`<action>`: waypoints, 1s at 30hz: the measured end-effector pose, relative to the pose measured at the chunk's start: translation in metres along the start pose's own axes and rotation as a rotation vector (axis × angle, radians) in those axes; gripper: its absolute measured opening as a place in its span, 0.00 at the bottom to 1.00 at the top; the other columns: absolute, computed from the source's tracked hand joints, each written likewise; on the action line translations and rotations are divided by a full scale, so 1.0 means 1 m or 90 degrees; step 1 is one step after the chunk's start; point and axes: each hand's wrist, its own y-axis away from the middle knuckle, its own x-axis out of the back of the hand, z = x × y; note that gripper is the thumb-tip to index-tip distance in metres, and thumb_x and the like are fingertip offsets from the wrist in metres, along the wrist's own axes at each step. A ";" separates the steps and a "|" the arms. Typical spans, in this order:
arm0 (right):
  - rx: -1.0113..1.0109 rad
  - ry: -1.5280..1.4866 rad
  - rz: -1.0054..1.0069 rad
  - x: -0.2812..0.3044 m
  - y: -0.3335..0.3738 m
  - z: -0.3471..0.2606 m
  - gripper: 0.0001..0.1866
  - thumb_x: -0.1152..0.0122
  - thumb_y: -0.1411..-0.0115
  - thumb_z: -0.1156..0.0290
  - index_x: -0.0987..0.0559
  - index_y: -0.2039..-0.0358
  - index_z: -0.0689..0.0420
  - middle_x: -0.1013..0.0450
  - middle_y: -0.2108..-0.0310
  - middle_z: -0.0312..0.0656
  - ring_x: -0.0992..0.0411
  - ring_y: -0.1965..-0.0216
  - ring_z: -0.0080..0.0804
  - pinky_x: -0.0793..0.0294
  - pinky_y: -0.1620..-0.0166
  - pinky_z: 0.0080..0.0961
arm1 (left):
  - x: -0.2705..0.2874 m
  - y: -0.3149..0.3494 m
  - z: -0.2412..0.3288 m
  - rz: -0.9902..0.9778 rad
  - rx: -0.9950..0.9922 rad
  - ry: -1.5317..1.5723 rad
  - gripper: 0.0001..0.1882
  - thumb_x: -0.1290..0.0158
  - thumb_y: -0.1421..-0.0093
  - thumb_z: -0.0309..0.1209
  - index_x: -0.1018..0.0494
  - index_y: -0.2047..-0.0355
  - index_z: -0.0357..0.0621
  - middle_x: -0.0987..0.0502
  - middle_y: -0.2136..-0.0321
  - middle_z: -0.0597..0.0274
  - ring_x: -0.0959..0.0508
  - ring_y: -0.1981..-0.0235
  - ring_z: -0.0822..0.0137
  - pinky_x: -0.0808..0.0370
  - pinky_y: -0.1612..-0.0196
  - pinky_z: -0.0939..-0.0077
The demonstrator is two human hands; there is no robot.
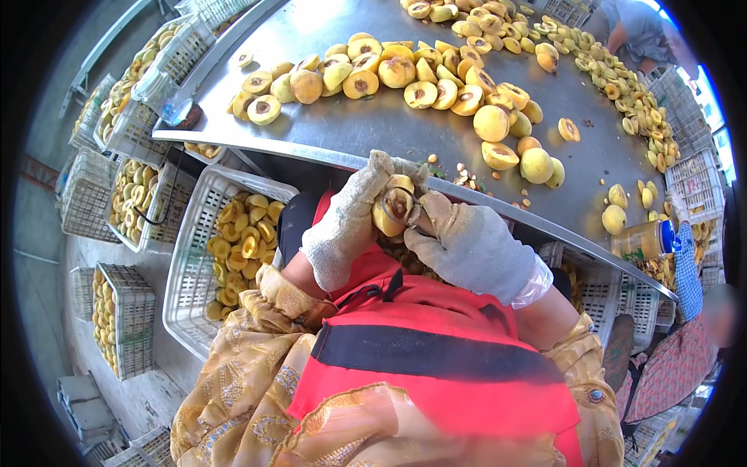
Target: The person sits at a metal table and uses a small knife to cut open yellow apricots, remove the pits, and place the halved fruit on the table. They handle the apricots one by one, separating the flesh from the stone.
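Note:
Both my hands wear pale work gloves and meet in front of my red apron, by the near edge of the metal table. My left hand (348,219) is closed around a yellow peach half (387,223), its brown, hollowed cut face turned up. At the fruit's right side, my right hand (476,243) pinches a thin curved metal loop tool (408,219) against the cut face. The tool's handle is hidden in the fingers. Beyond my hands, a heap of peach halves (397,71) lies on the table, with small pit pieces (465,177) near its edge.
A white plastic crate (187,288) of peach halves stands at my left. More filled crates (134,311) stand farther left. A jar with a blue lid (646,240) sits at the table's right. One co-worker's checked sleeve (688,268) is at right; another person (634,35) is across.

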 end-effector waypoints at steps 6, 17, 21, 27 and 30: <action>0.046 0.027 0.049 -0.008 0.004 0.008 0.15 0.40 0.43 0.62 0.32 0.67 0.60 0.29 0.82 0.49 0.27 0.81 0.47 0.29 0.77 0.38 | -0.022 0.005 0.016 0.079 0.125 -0.035 0.38 0.67 0.36 0.62 0.28 0.56 0.34 0.23 0.69 0.57 0.23 0.75 0.67 0.26 0.80 0.75; 0.013 -0.062 -0.023 -0.017 0.014 0.013 0.16 0.43 0.42 0.65 0.34 0.61 0.63 0.28 0.77 0.52 0.27 0.77 0.51 0.29 0.75 0.42 | -0.024 0.002 0.006 0.128 0.138 0.045 0.31 0.59 0.35 0.56 0.27 0.61 0.35 0.23 0.68 0.58 0.23 0.69 0.68 0.25 0.64 0.76; 0.001 0.140 -0.079 -0.022 0.023 0.019 0.15 0.44 0.42 0.67 0.34 0.59 0.63 0.29 0.77 0.53 0.29 0.79 0.50 0.29 0.76 0.39 | -0.011 -0.006 0.000 0.041 0.189 -0.071 0.31 0.59 0.35 0.57 0.25 0.66 0.38 0.24 0.73 0.62 0.24 0.73 0.70 0.26 0.66 0.77; -0.149 -0.307 -0.040 -0.031 0.011 0.033 0.10 0.50 0.38 0.67 0.32 0.59 0.60 0.33 0.83 0.40 0.34 0.88 0.31 0.34 0.85 0.28 | -0.007 -0.005 0.009 -0.032 0.149 -0.091 0.37 0.54 0.39 0.61 0.35 0.46 0.39 0.26 0.63 0.62 0.24 0.71 0.70 0.26 0.66 0.80; -0.463 -0.604 -0.157 -0.002 -0.002 -0.001 0.12 0.52 0.37 0.63 0.32 0.66 0.60 0.35 0.84 0.37 0.37 0.91 0.24 0.39 0.93 0.21 | -0.019 -0.013 -0.009 0.078 -0.096 -0.341 0.33 0.41 0.44 0.30 0.41 0.40 0.38 0.30 0.50 0.57 0.26 0.57 0.71 0.27 0.53 0.79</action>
